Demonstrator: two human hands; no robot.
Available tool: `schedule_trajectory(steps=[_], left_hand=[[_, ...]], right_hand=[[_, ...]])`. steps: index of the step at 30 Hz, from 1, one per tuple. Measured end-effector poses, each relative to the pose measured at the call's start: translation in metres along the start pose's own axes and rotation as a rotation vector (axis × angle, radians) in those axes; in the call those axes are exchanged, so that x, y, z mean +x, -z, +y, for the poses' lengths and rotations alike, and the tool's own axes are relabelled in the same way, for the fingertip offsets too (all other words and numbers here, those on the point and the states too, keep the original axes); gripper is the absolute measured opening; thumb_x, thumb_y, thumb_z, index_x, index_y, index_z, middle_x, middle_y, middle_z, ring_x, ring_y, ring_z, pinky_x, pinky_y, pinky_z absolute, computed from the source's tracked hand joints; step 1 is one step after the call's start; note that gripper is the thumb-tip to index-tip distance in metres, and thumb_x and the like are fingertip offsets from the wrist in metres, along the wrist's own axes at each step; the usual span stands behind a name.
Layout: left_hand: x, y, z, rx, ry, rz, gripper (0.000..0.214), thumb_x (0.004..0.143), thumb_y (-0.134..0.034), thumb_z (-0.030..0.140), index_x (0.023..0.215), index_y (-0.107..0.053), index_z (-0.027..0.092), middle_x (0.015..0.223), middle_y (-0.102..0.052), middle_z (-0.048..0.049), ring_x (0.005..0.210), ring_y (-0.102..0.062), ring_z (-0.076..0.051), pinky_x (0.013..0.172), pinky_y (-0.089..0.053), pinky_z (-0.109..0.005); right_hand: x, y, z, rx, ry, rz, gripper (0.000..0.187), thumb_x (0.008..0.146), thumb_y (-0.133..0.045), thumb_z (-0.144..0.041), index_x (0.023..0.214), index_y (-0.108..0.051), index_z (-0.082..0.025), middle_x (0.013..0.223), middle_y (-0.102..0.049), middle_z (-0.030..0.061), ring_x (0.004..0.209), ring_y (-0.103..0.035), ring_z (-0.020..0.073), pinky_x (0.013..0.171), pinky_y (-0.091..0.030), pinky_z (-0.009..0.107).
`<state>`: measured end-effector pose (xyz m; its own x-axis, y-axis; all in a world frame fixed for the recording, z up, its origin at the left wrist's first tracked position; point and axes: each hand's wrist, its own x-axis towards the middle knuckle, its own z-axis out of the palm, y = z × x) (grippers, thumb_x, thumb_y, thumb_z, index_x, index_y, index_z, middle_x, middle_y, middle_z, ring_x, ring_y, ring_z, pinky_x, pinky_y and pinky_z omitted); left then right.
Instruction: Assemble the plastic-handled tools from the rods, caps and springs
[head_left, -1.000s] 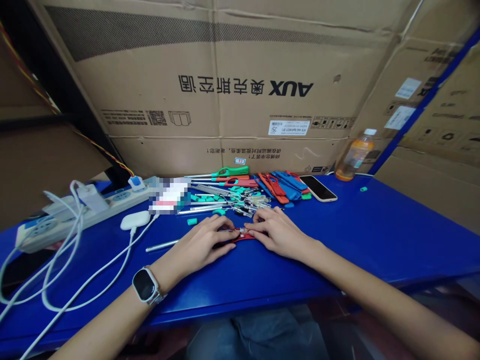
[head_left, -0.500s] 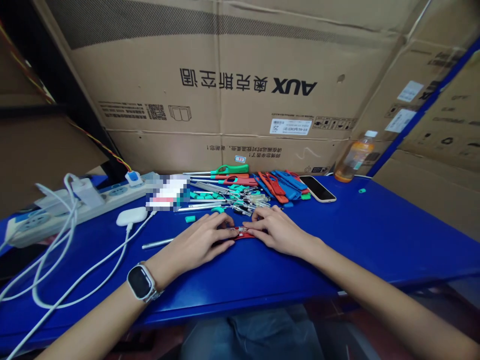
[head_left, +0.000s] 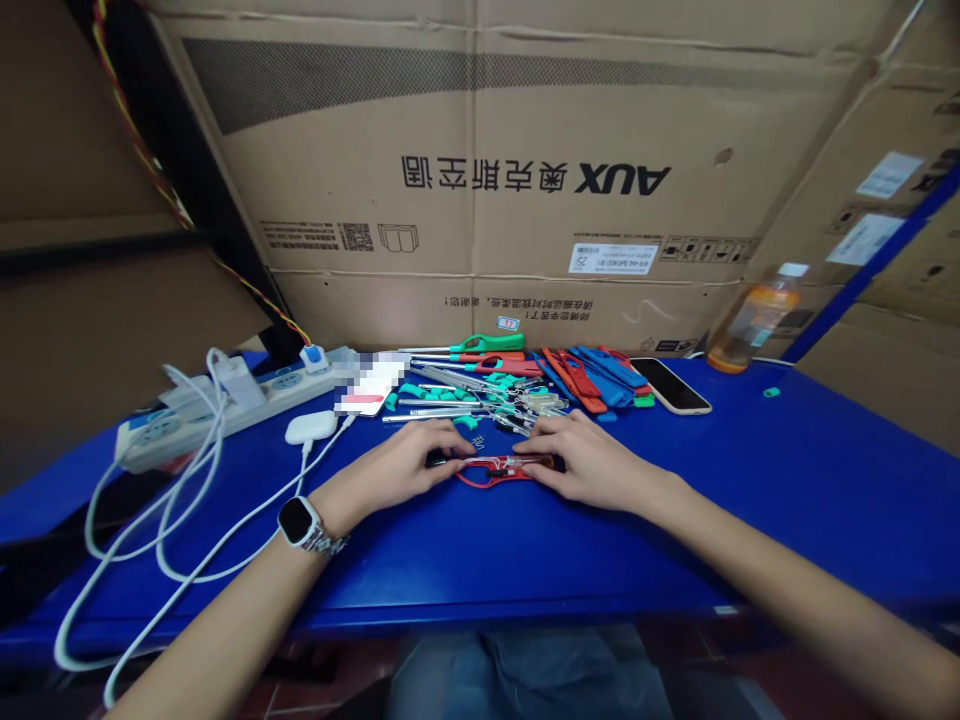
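Note:
A red lighter casing [head_left: 480, 483] lies opened on the blue table between my hands, with a clear part, thin wires and a small black piece inside it. My left hand [head_left: 412, 462] pinches its left end, thumb and fingers drawn together. At the other end, my right hand [head_left: 589, 462] grips the casing, its thumb and index finger close to the clear part. Just behind the casing lie small metal springs [head_left: 478, 441]. Beyond them spreads a pile of metal lighter tubes [head_left: 442, 411] with green pieces and clear parts.
Assembled lighters [head_left: 491, 345] and red and blue casing halves [head_left: 600, 375] lie along the cardboard [head_left: 480, 230]. A phone [head_left: 670, 386] and a drink bottle [head_left: 754, 325] stand to the right. Leftward are a power strip [head_left: 247, 400], white cables [head_left: 176, 570] and an earbud case [head_left: 310, 427].
My left hand has shifted off the casing's middle, so more of the red casing and its inner parts shows. The metal tube beside my left wrist no longer shows. The whole view has shifted.

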<state>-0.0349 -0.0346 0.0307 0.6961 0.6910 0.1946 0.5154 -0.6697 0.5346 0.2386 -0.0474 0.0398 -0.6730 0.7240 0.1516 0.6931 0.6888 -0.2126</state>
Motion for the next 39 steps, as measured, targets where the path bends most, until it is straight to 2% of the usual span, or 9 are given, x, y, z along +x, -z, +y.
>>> schedule_trajectory(steps=[3, 9, 15, 22, 27, 33, 39], left_hand=[[0.001, -0.004, -0.002, 0.006, 0.002, -0.025, 0.024, 0.096, -0.052, 0.025, 0.107, -0.072, 0.018, 0.100, -0.067, -0.0073, 0.087, -0.064, -0.018, 0.084, -0.050, -0.031], [0.001, -0.006, 0.000, 0.073, -0.032, 0.002, 0.022, 0.096, -0.051, 0.020, 0.103, -0.071, 0.017, 0.097, -0.066, -0.0064, 0.084, -0.064, -0.017, 0.079, -0.049, -0.028], [0.000, -0.008, -0.001, 0.247, -0.069, 0.002, 0.019, 0.097, -0.050, 0.020, 0.096, -0.069, 0.018, 0.091, -0.062, -0.0047, 0.082, -0.062, -0.017, 0.075, -0.047, -0.028], [0.000, -0.010, 0.003, 0.360, -0.070, 0.013, 0.018, 0.097, -0.049, 0.017, 0.095, -0.067, 0.018, 0.089, -0.061, -0.0045, 0.081, -0.061, -0.019, 0.074, -0.045, -0.029], [0.000, -0.011, 0.006, 0.424, -0.088, 0.013, 0.020, 0.098, -0.048, 0.020, 0.096, -0.068, 0.019, 0.088, -0.061, -0.0047, 0.080, -0.060, -0.020, 0.073, -0.045, -0.030], [0.004, -0.016, 0.006, 0.293, -0.064, 0.022, 0.021, 0.098, -0.049, 0.025, 0.102, -0.069, 0.019, 0.098, -0.063, -0.0069, 0.091, -0.062, -0.020, 0.082, -0.048, -0.030], [0.008, -0.018, 0.009, 0.205, -0.007, 0.021, 0.019, 0.096, -0.049, 0.022, 0.096, -0.068, 0.018, 0.094, -0.063, -0.0053, 0.082, -0.063, -0.018, 0.074, -0.048, -0.027]], right_hand=[[0.012, 0.001, -0.005, 0.037, 0.018, 0.046, 0.027, 0.091, -0.061, -0.032, 0.114, -0.071, -0.022, 0.099, -0.068, 0.0059, 0.095, -0.061, 0.0205, 0.083, -0.037, 0.034], [0.036, -0.012, -0.017, 0.123, 0.004, -0.002, 0.012, 0.085, -0.063, -0.020, 0.092, -0.073, -0.020, 0.092, -0.069, 0.0033, 0.077, -0.060, 0.0149, 0.067, -0.037, 0.026], [0.037, -0.018, -0.022, 0.118, -0.069, 0.056, 0.012, 0.082, -0.061, -0.014, 0.081, -0.071, -0.019, 0.083, -0.070, 0.0033, 0.074, -0.059, 0.0152, 0.065, -0.036, 0.025], [0.041, -0.020, -0.021, 0.225, -0.177, 0.037, 0.011, 0.077, -0.063, -0.011, 0.076, -0.071, -0.019, 0.070, -0.070, -0.0004, 0.062, -0.057, 0.0119, 0.060, -0.035, 0.023], [0.038, -0.017, -0.022, 0.178, -0.099, 0.047, 0.010, 0.081, -0.064, -0.013, 0.077, -0.071, -0.017, 0.076, -0.069, 0.0023, 0.069, -0.057, 0.0134, 0.065, -0.036, 0.024], [0.033, -0.012, -0.028, 0.049, 0.008, 0.020, 0.013, 0.085, -0.058, -0.013, 0.083, -0.071, -0.015, 0.083, -0.064, 0.0062, 0.069, -0.054, 0.0134, 0.065, -0.036, 0.024], [0.040, -0.019, -0.017, 0.296, -0.143, 0.009, 0.012, 0.078, -0.061, -0.007, 0.079, -0.071, -0.014, 0.068, -0.067, 0.0010, 0.060, -0.057, 0.0104, 0.059, -0.037, 0.021]])
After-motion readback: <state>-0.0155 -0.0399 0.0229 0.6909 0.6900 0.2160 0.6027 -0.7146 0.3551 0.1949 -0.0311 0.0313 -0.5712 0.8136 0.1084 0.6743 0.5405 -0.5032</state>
